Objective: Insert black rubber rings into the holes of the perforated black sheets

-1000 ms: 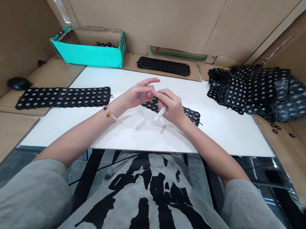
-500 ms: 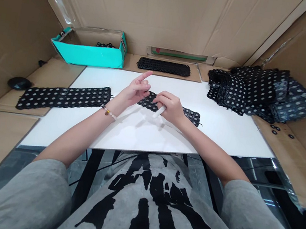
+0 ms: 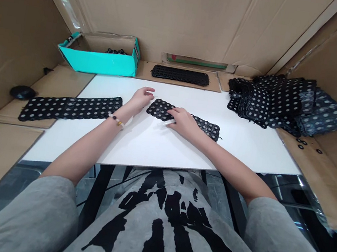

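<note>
My right hand (image 3: 183, 122) lies on a black perforated rubber strip (image 3: 160, 109) with pale round dots, and its fingers hold a white stick (image 3: 169, 122) low against the strip's near edge. The hand hides the strip's middle. Just left of that strip, my left hand (image 3: 141, 98) rests on the white table top (image 3: 151, 151) with loosely curved fingers, holding nothing. A beaded bracelet circles my left wrist.
A second dotted strip (image 3: 70, 108) lies at the table's left. A heap of strips (image 3: 287, 104) fills the back right, and another strip (image 3: 180, 75) lies on cardboard behind the table. A teal box (image 3: 97, 63) stands back left. Cardboard walls surround the table.
My left hand has moved left off the strip and settled on the table, its raised finger lowered. My right hand has pressed down, laying the white stick flatter. The strip now lies straighter.
</note>
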`<state>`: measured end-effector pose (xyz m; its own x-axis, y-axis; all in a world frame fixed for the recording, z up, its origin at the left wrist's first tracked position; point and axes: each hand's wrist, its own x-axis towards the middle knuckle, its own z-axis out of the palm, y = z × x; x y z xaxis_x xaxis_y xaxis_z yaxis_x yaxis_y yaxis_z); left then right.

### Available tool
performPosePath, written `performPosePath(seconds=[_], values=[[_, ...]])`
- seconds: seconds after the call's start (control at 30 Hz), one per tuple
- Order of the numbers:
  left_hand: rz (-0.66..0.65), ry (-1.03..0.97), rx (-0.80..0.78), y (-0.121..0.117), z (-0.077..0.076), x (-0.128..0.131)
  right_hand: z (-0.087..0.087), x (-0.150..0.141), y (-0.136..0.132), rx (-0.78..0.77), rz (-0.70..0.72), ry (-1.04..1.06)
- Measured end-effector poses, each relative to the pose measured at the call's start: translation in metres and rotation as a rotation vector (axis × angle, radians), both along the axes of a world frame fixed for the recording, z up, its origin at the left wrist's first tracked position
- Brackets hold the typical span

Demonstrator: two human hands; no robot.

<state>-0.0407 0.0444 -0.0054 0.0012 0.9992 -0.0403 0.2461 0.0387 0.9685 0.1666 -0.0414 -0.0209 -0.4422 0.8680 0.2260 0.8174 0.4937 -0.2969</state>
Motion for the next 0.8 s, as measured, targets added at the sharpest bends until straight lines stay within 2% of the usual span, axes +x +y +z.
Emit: performPosePath(seconds=[0.23, 0.37, 0.5, 0.6, 0.7, 0.8], values=[[-0.039, -0.160, -0.242, -0.015, 0.026, 0.001, 0.007, -0.005, -0.004, 0.002, 0.017, -0.103], [-0.114, -0.155, -0.322, -0.017, 0.025, 0.001, 0.006, -0.002, -0.003, -0.001, 0.028, -0.058], [-0.270, 0.033, -0.249, -0.009, 0.014, -0.002, 0.004, 0.002, -0.001, 0.009, 0.039, -0.011], [-0.368, 0.103, -0.153, -0.004, 0.008, -0.004, 0.001, 0.002, 0.001, 0.028, 0.056, 0.006], [-0.358, 0.082, -0.063, -0.005, 0.007, -0.004, -0.001, 0.003, 0.002, 0.039, 0.059, 0.005], [-0.343, 0.012, -0.080, -0.008, 0.011, -0.003, 0.000, 0.004, 0.003, 0.047, 0.053, 0.019]])
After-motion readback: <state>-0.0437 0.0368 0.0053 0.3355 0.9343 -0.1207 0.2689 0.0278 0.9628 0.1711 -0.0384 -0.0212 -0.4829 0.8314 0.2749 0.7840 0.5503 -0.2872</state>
